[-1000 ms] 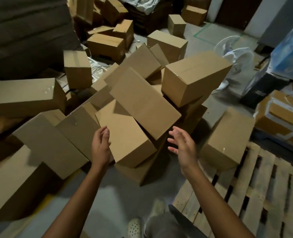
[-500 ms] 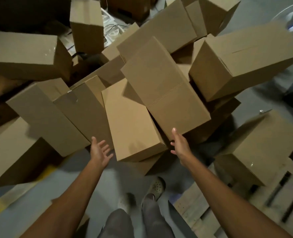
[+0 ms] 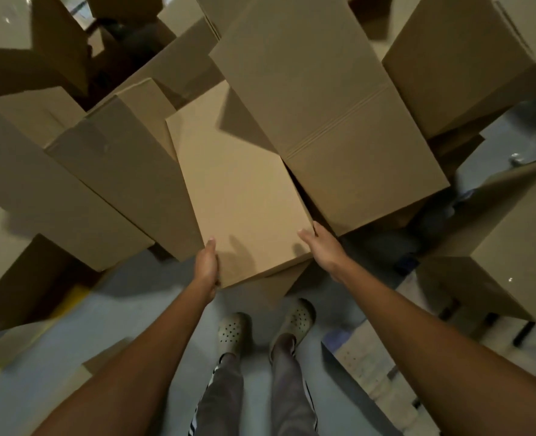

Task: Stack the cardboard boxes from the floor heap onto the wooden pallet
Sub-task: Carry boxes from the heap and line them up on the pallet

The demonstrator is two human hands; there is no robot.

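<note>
Fingers [image 3: 210, 247] grip box [image 3: 238, 196] sides.

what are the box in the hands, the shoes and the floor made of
The box, gripped by the left hand and right hand: plain brown cardboard, matte, with sharp folded edges; likely corrugated, though no cut edge shows. The shoes: pale clogs with round vent holes, seemingly moulded foam or rubber. The floor: smooth grey, probably painted concrete, faint sheen.
</note>
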